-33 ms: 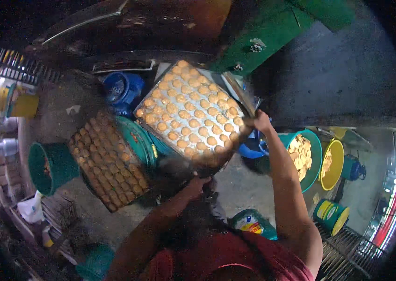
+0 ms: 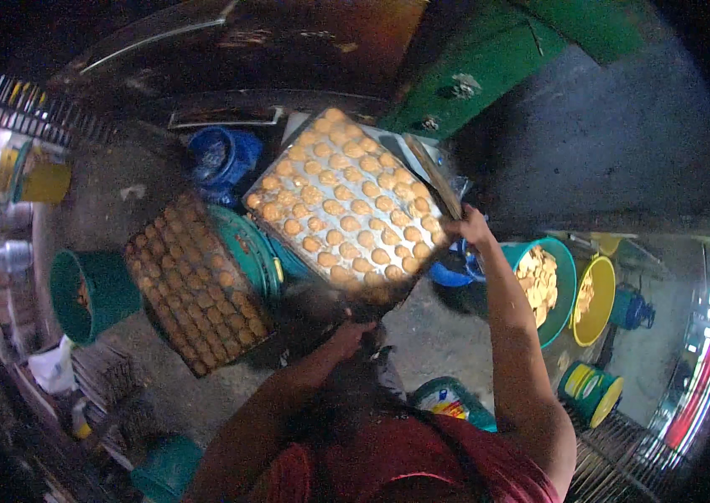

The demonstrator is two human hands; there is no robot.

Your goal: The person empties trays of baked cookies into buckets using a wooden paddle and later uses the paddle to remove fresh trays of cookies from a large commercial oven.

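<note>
A square metal tray [image 2: 334, 201] covered with rows of round golden cookies is held in the middle of the view. My right hand [image 2: 470, 228] is closed on its right corner, beside a wooden slat [image 2: 432, 174]. Below the tray's lower corner, my left hand [image 2: 356, 333] is closed on something dark and blurred that I cannot make out. To the left, a second, tilted tray [image 2: 195, 293] of browner cookies rests by a green tub [image 2: 262, 256] under the held tray.
Green and yellow tubs of broken pieces [image 2: 539, 285] [image 2: 591, 302] stand right, a green bucket [image 2: 91, 298] left, blue containers [image 2: 221, 163] behind. A green metal structure [image 2: 489, 75] is at the top, a lidded pail [image 2: 590, 394] lower right, metal racks [image 2: 615, 444] along the edge.
The held tray and my right hand have shifted slightly to the right in the view. Both hands keep their closed grip.
</note>
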